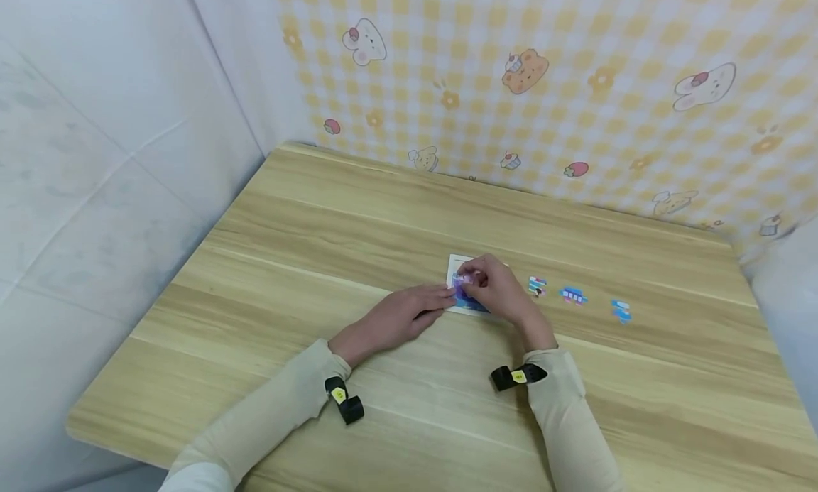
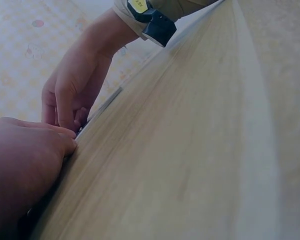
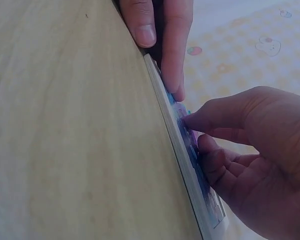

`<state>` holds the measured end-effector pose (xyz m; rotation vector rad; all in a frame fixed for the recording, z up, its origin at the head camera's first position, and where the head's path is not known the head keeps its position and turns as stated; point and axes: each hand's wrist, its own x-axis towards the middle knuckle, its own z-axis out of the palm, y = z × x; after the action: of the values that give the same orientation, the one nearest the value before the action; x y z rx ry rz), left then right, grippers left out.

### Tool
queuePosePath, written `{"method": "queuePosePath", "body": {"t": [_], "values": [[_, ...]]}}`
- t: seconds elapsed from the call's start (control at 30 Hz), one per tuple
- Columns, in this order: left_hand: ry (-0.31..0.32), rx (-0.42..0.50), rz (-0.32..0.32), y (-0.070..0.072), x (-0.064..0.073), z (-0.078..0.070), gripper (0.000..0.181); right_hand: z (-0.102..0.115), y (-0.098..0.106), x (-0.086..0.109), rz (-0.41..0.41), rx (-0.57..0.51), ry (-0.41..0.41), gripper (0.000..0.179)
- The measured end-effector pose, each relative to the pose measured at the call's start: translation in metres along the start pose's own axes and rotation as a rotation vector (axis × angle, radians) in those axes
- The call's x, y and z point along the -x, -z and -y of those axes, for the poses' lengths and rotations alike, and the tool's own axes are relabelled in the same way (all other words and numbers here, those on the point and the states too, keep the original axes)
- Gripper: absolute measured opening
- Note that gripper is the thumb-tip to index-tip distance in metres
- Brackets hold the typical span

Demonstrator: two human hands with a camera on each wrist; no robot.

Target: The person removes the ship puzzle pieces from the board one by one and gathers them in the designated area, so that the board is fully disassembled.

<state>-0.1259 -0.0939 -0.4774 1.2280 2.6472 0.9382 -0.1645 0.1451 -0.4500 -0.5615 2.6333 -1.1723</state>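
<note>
A small flat puzzle board (image 1: 452, 264) with a white border and a blue and purple picture lies on the table. My left hand (image 1: 399, 316) rests its extended fingertips on the board's left edge. Over the board my right hand (image 1: 503, 290) has its fingers curled and pinches a purple puzzle piece (image 1: 461, 282) against the picture. The right wrist view shows the thumb and fingers of that hand low at the board's surface, the piece mostly hidden by them. In the left wrist view the board is nearly edge-on and both hands meet at it.
Right of the board lie three loose puzzle pieces in a row: a striped one (image 1: 537, 287), a blue and purple one (image 1: 573, 295) and a light blue one (image 1: 620, 311). The wooden table (image 1: 307, 222) meets a yellow checked curtain (image 1: 473, 73) behind.
</note>
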Motion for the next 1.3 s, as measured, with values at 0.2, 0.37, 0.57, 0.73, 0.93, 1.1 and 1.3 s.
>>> {"method": "queuePosePath", "body": {"t": [0.2,0.37,0.57,0.73,0.93,1.1,1.3], "values": [[0.009,-0.006,0.006,0.0,-0.001,0.001,0.037,-0.004,0.002,-0.001,-0.021,-0.043,0.001,0.018],[0.004,-0.001,0.004,-0.001,-0.001,0.001,0.037,-0.006,0.003,0.0,-0.031,-0.099,0.004,0.016],[0.008,0.008,0.011,-0.001,-0.001,0.001,0.037,-0.008,0.005,0.001,-0.034,-0.145,-0.047,0.016],[0.013,0.004,0.017,0.0,-0.001,0.0,0.037,-0.009,0.007,0.002,-0.033,-0.167,-0.095,0.014],[0.019,0.002,0.021,0.001,-0.001,-0.002,0.037,-0.011,0.008,0.003,-0.02,-0.263,-0.089,0.015],[0.022,0.004,0.028,0.001,-0.002,-0.002,0.038,-0.012,0.011,0.004,-0.052,-0.296,-0.098,0.017],[0.038,0.0,0.035,0.001,-0.002,-0.003,0.038,-0.011,0.028,0.014,-0.106,-0.285,-0.123,0.023]]}}
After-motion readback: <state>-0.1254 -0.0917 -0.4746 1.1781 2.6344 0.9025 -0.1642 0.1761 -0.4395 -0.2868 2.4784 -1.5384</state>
